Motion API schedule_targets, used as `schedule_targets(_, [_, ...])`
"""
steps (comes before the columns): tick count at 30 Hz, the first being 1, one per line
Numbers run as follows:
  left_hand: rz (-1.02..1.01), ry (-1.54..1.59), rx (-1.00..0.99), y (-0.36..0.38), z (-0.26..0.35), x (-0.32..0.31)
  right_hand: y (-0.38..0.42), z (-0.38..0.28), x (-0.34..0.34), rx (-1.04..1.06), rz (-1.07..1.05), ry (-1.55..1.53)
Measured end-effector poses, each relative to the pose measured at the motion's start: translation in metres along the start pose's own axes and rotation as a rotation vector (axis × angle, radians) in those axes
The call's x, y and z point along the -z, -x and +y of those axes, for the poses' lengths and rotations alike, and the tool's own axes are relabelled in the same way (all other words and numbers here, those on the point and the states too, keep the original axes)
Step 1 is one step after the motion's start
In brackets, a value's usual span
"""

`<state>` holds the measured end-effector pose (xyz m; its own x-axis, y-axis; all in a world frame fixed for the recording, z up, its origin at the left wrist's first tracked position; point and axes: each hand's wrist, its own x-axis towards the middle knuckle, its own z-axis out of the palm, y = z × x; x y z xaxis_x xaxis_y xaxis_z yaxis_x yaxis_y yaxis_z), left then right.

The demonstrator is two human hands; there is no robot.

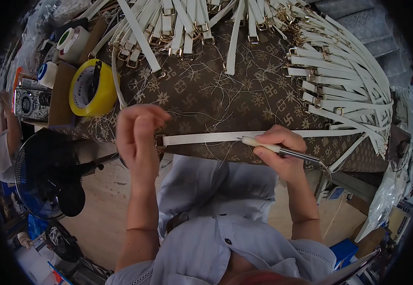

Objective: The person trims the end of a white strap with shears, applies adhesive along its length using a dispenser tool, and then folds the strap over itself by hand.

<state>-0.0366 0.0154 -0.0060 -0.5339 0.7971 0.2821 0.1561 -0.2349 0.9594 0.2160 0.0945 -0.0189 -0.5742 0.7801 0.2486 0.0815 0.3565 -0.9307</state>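
A white strap (pixel 193 138) with a metal buckle (pixel 160 141) at its left end lies across the near edge of the patterned brown work surface. My right hand (pixel 283 151) grips a slim pen-shaped tool (pixel 273 147) with a cream handle, a metal shaft and a fine pointed tip. The tip is close to the strap, which passes behind my right fingers. Just above the buckle, my left hand (pixel 140 137) is closed with fingers curled to the right. Loose threads lie near those fingertips; whether any is pinched there I cannot make out.
Many white buckled straps (pixel 353 78) are heaped along the far and right sides. Cut threads (pixel 225 88) litter the surface. A yellow tape roll (pixel 91 89) stands beside a cardboard box (pixel 63 95) on the left. Below it is a black fan (pixel 50 173); another person's arm (pixel 12 126) shows far left.
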Motion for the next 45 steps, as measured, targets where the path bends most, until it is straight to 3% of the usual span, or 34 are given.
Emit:
schedule_targets(1, [-0.007, -0.001, -0.003, 0.001, 0.003, 0.005, 0.001, 0.000, 0.001, -0.004, 0.036, -0.082])
schedule_targets(3, [-0.187, -0.561, -0.278, 0.002, 0.017, 0.010, 0.002, 0.002, 0.002, -0.007, 0.075, -0.169])
schedule_targets(4, [-0.342, -0.712, -0.285, 0.004, 0.024, 0.006, 0.003, 0.003, 0.003, -0.005, 0.114, -0.182])
schedule_targets(5, [-0.341, -0.716, -0.287, 0.006, 0.022, 0.002, 0.004, 0.004, 0.003, -0.003, 0.153, -0.193])
schedule_targets(7, [-0.607, -0.845, -0.319, 0.007, 0.013, -0.007, 0.006, 0.006, 0.002, -0.039, 0.201, -0.244])
schedule_targets(12, [-0.644, -0.907, -0.428, -0.006, 0.009, -0.012, 0.010, 0.006, 0.010, -0.154, 0.310, -0.441])
schedule_targets(20, [-0.861, -0.787, -0.213, -0.024, 0.009, -0.009, 0.000, -0.005, 0.006, -0.315, 0.312, -0.324])
schedule_targets(24, [-0.785, -0.828, -0.301, -0.023, 0.009, -0.012, -0.009, 0.001, -0.002, -0.271, 0.344, -0.309])
schedule_targets(26, [-0.605, -0.854, -0.397, -0.023, 0.009, -0.013, -0.011, -0.002, -0.003, -0.309, 0.324, -0.300])
schedule_targets(29, [-0.591, -0.833, -0.389, -0.023, 0.016, -0.020, -0.011, -0.003, -0.002, -0.318, 0.333, -0.293])
schedule_targets(32, [-0.735, -0.804, -0.341, -0.015, 0.020, -0.043, -0.011, -0.002, -0.002, -0.301, 0.330, -0.313])
schedule_targets(43, [-0.774, -0.875, -0.398, -0.006, 0.006, -0.070, -0.010, -0.002, 0.000, -0.308, 0.316, -0.363])
schedule_targets(45, [-0.778, -0.740, -0.234, -0.009, 0.004, -0.068, -0.010, -0.003, 0.001, -0.307, 0.315, -0.371])
